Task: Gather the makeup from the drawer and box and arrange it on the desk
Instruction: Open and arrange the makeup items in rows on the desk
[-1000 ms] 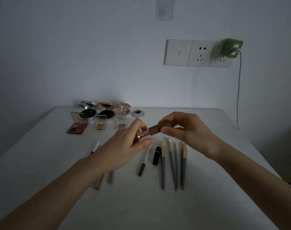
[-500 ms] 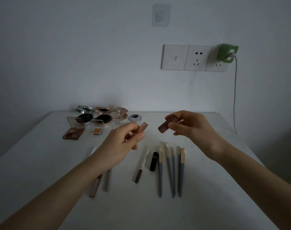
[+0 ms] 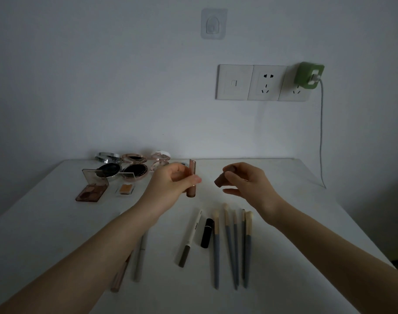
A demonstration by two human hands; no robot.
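Above desk (image 3: 57, 223): left hand (image 3: 168, 182) grips upright rose-gold lipstick tube (image 3: 192, 177), uncapped.

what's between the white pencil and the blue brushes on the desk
A short black tube lies between the white pencil and the nearest blue-handled brush, in the head view.

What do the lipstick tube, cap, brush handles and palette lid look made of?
The lipstick tube looks like glossy rose-gold metallised plastic, with faint sheen. Its cap: matte brown plastic, no shine. The brush handles: matte blue-grey, painted wood or plastic, unclear. The palette lid: translucent brown plastic; the black compact shows through it.
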